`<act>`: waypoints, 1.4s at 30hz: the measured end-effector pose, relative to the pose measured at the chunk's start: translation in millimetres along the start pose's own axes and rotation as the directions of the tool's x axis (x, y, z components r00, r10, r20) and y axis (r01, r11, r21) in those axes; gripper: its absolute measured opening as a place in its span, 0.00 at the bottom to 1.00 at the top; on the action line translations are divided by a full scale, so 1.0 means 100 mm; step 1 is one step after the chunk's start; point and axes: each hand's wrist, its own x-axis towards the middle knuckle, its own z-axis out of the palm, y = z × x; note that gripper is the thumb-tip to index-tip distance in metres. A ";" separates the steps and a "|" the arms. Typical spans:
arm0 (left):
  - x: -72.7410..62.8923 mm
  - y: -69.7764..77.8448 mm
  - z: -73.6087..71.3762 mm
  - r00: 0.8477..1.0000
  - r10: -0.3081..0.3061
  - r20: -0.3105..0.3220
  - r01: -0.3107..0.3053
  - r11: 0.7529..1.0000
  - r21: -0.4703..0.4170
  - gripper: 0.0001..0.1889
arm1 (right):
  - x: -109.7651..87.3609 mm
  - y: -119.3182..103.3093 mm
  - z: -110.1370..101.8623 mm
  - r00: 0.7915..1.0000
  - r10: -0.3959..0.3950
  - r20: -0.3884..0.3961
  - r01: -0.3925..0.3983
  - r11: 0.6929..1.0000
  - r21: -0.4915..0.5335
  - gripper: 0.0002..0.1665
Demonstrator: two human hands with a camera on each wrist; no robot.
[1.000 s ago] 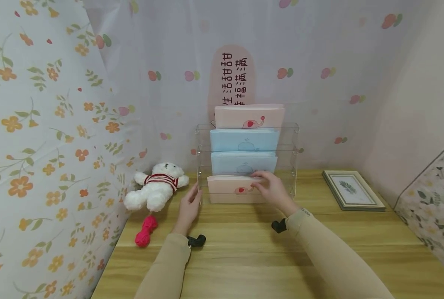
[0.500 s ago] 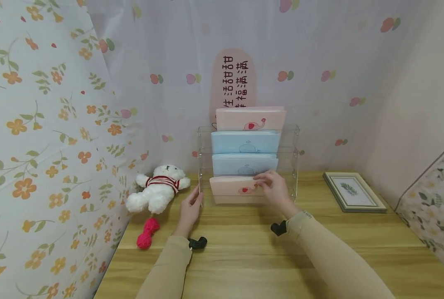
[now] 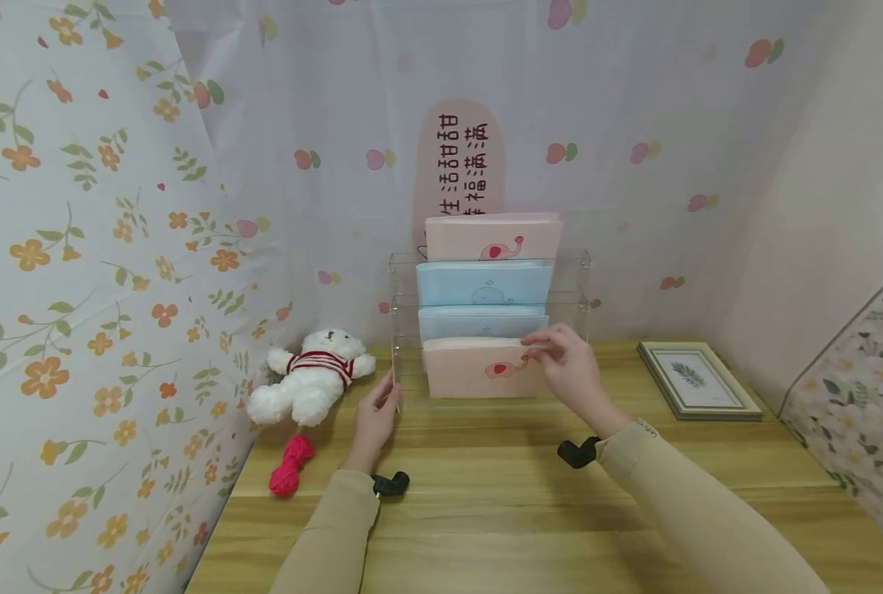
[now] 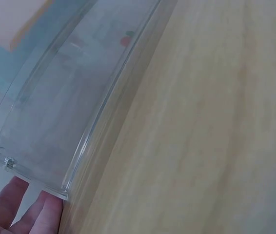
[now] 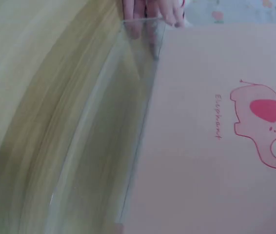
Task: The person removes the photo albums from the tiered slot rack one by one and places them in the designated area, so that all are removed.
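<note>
A clear tiered acrylic rack point(image 3: 583, 285) stands at the back of the table. My left hand point(image 3: 374, 419) holds its left side panel, fingertips point(image 4: 46, 209) against the lower outer edge. My right hand point(image 3: 571, 371) pinches the upper right of a pink notebook point(image 3: 456, 371) at the front tier. This notebook carries a red elephant drawing and the word "Elephant" point(image 5: 218, 117). Behind it, the tiers hold a blue notebook point(image 3: 436, 322), another blue notebook point(image 3: 441, 285) with a whale drawing, and a pink notebook point(image 3: 452, 238) at the top.
Left of the rack lies a white plush bear point(image 3: 315, 379) in a striped top. A bright pink bundle point(image 3: 291, 466) is in front of it. To the right lies a picture frame point(image 3: 697, 379) with a leaf print. Patterned cloth point(image 3: 300, 206) hangs behind the table point(image 3: 486, 511).
The front pink notebook has risen and come slightly toward me with my right hand, covering more of the blue notebook behind. The left hand keeps its place at the rack's side.
</note>
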 end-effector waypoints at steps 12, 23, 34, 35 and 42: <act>0.00 0.00 0.00 1.000 0.013 -0.010 -0.012 1.000 0.024 0.24 | -0.36 0.02 -0.10 0.952 0.185 0.243 -0.197 0.980 0.025 0.06; 0.00 0.04 -0.01 1.000 0.010 0.009 -0.010 1.000 0.015 0.24 | -0.51 0.13 0.12 0.882 0.225 0.415 -0.299 0.947 0.121 0.10; 0.01 -0.03 0.00 1.000 -0.014 0.016 0.014 1.000 -0.004 0.25 | -0.48 0.29 0.21 0.908 0.007 0.418 0.043 0.993 -0.109 0.15; 0.01 -0.03 0.00 1.000 -0.012 0.015 0.013 1.000 -0.003 0.25 | -0.46 0.30 0.21 0.903 -0.022 0.429 0.081 0.989 -0.120 0.15; 0.00 -0.02 0.01 1.000 -0.023 0.004 0.023 1.000 0.009 0.25 | -0.35 0.42 0.24 0.856 -0.074 0.511 0.170 0.975 -0.145 0.15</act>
